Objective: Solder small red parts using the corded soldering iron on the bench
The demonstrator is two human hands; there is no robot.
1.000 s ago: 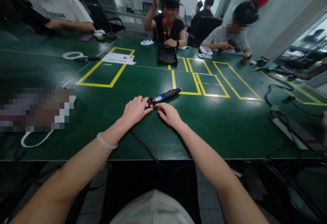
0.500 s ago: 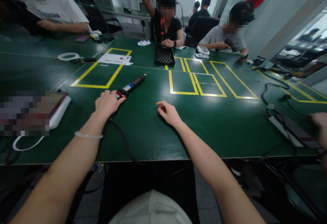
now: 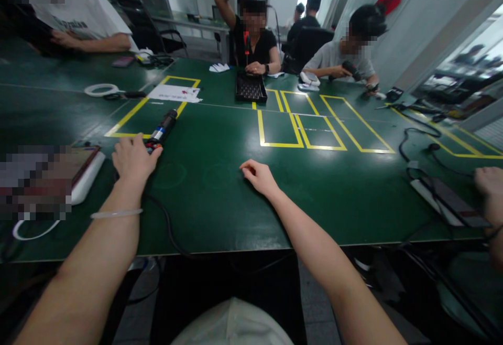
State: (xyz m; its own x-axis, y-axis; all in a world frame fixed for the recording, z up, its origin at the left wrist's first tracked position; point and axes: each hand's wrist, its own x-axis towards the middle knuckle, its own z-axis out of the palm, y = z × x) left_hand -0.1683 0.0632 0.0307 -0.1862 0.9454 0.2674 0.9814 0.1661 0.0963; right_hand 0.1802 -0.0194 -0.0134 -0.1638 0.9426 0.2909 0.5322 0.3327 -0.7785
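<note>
My left hand [image 3: 133,159] is closed around an electric screwdriver [image 3: 160,129], dark with a blue and silver band, just above the table on the left. Its front end points away from me, and no bit can be made out at the tip. A black cord [image 3: 167,219] runs from under this hand to the table's front edge. My right hand [image 3: 257,174] rests near the middle of the green table [image 3: 220,203], fingers curled in and thumb close to them. Whether anything small is between those fingers is hidden.
Yellow tape outlines [image 3: 281,144] mark the table. A printed sheet [image 3: 173,93] lies at the left, a black tray [image 3: 250,93] farther back before a person holding a red-handled screwdriver [image 3: 247,43]. At right are a dark flat device [image 3: 448,203] with cables and another person's hand [image 3: 487,182].
My left hand has moved left with the electric screwdriver, whose front end has turned to point more straight away from me. My right hand has hardly moved.
</note>
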